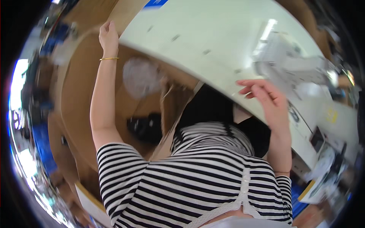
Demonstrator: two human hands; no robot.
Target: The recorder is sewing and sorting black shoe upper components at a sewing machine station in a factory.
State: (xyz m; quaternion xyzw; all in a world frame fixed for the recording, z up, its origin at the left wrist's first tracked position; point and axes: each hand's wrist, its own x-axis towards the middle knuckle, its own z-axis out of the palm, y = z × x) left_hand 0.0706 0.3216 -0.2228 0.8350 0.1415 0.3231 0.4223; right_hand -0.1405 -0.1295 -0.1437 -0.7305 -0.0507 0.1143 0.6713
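Observation:
My left hand (pixel 109 38) is raised at the far left, beside the corner of a white table and in front of a brown cardboard flap (pixel 127 13). Its fingers are curled in, and whatever they may hold is hidden. A thin gold bracelet (pixel 109 58) circles that wrist. Over the table's near edge hovers my right hand (pixel 268 100), with thumb and fingers loosely bent and apart, nothing visible between them. Closest to it are blurred white objects (pixel 289 64) on the table, their kind unclear.
The white table (pixel 190 38) slants across my front. Left of me stands a large cardboard box (pixel 81 95) with a crumpled translucent plastic bag (pixel 140 77) and a black item (pixel 146 127) inside. A dark flat device (pixel 317 138) lies at right. Blue bins (pixel 42 140) line the far left.

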